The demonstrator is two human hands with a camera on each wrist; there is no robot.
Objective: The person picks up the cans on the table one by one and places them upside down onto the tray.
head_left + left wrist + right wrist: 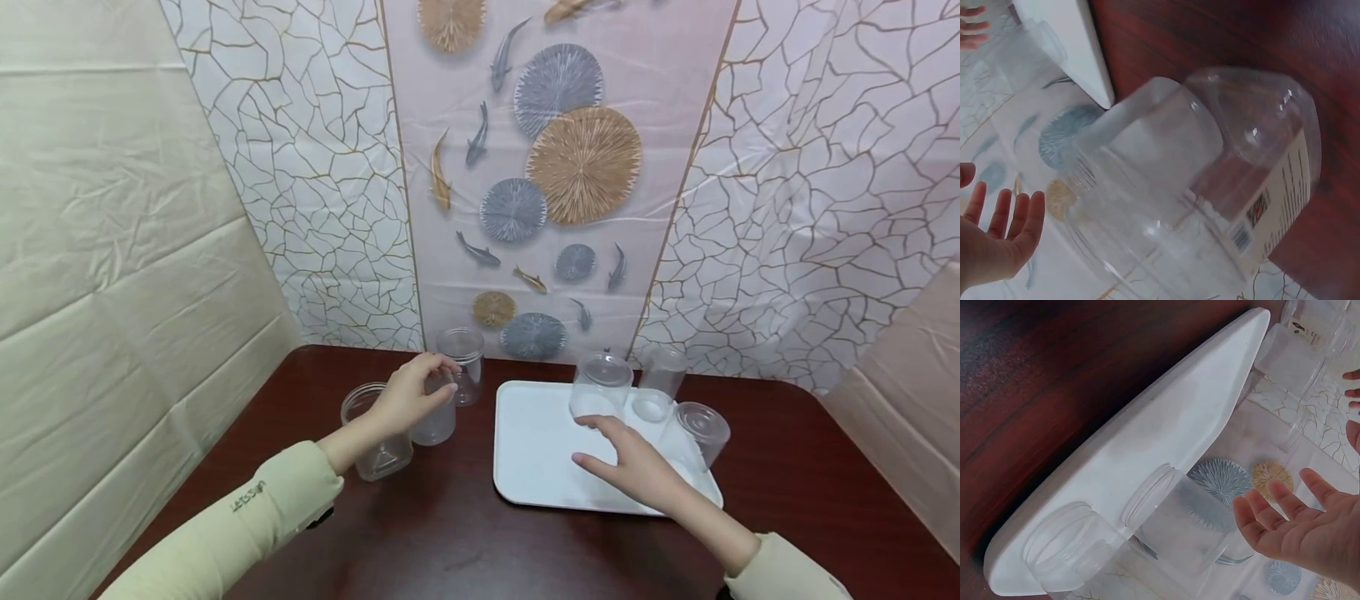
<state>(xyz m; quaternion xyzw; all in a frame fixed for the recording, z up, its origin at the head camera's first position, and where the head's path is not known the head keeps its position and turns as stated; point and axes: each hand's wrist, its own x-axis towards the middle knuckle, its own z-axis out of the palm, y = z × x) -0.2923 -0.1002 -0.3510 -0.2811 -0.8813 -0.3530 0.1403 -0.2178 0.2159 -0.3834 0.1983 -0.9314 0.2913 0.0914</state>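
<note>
Upright below my loose-fingered left hand (408, 392), the nearer one, stands a clear cylindrical plastic jar (433, 427); contact looks unclear. My right hand (637, 467) is empty, relaxed.

And it's the dark red-brown table (465, 542) carrying everything, a white tray (532, 450) lying flat right of centre! Over on the left, three clear jars: a squared one (384, 460) nearest, a cloudier one (435, 427) just beside it, and a ridged-neck one (467, 367) furthest back.
</note>
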